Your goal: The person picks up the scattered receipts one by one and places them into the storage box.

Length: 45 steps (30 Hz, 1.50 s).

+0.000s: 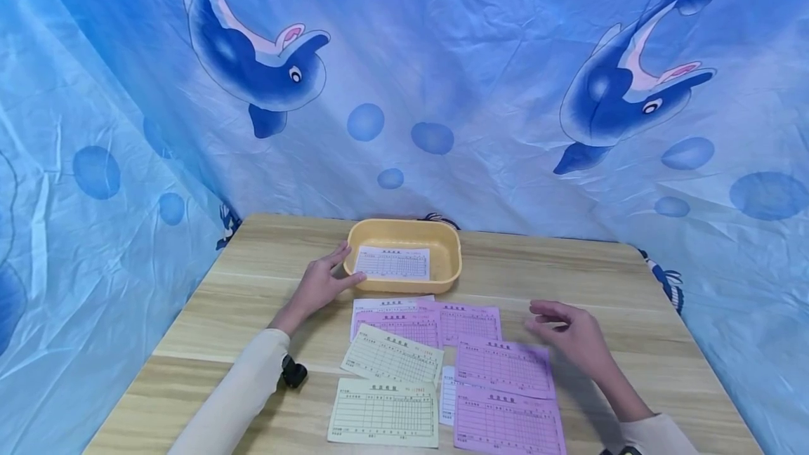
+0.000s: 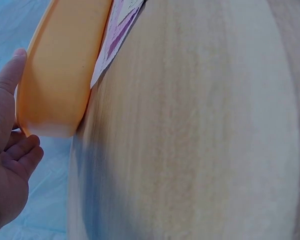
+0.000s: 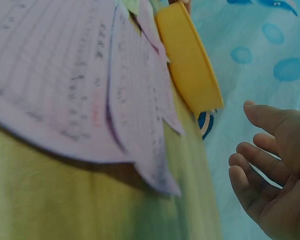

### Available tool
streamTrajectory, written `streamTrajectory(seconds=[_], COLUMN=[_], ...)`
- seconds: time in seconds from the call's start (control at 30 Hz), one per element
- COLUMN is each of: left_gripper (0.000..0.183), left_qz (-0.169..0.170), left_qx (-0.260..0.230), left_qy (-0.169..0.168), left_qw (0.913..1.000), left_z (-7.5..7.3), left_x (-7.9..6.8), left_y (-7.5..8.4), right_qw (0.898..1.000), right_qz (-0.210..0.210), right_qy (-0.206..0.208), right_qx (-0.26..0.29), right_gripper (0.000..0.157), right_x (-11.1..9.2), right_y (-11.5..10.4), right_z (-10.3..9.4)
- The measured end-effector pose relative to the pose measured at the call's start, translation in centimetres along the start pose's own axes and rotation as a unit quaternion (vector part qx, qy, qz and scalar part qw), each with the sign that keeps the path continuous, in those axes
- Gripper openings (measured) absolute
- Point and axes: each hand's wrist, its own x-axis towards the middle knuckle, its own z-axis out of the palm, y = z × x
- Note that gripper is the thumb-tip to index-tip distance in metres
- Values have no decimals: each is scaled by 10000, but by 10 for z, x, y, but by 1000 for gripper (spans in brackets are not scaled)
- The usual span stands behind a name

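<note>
A yellow-orange plastic basin (image 1: 449, 284) stands at the back of the table with a white receipt form (image 1: 395, 265) inside. My left hand (image 1: 321, 279) holds its left end, thumb by the front corner and fingers at the side; in the left wrist view the fingers are partly curled. My right hand (image 1: 571, 332) is raised, empty and loosely bent, to the right of the pink forms (image 1: 505, 367). Pale green forms (image 1: 384, 413) overlap at the front left. Another white form (image 1: 447, 399) shows partly beneath the pink ones.
All the papers lie spread in front of the basin on a wood-grain table (image 1: 208, 314). A blue curtain (image 1: 480, 76) printed with dolphins hangs behind the table and at both sides. The table's back edge runs just behind the basin.
</note>
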Motion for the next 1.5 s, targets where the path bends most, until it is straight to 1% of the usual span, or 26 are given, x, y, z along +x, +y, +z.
streamTrajectory(seconds=[0.1,0.2,0.4,0.5,0.7,0.87,1.03,1.13,1.3,1.5], left_gripper=[96,96,91,94,93,94,93,93,93,93], left_qz=[10,1,-12,-15,-40,-45,-28,-51,-51,-23], left_qx=[-6,1,-37,-38,-38,-88,-86,-91,-91,-47], left_qy=[10,11,8,14,23,37,35,25,37,24], left_qw=[10000,10000,10000,10000,10000,9999,10000,9999,9999,10000], left_z=[0,0,2,3,3,3,3,3,3,3], left_x=[0,0,0,0,-1,-1,-1,-1,-1,0], left_y=[1,2,1,0,-1,-1,-1,0,0,0], right_qw=[9998,9982,9903,9874,9860,9828,9794,9794,9813,9835], right_qz=[202,540,1289,1479,1566,1748,1881,1852,1727,1605], right_qy=[-44,-190,-299,-333,-305,-399,-426,-421,-420,-471], right_qx=[-47,-177,-415,-456,-488,-434,-591,-686,-737,-686], right_gripper=[45,50,60,62,60,64,66,67,63,58], right_x=[-8,-15,-29,-34,-39,-39,-40,-40,-39,-38], right_y=[6,11,16,17,20,23,26,25,24,25], right_z=[-1,-1,0,1,3,5,8,9,9,11])
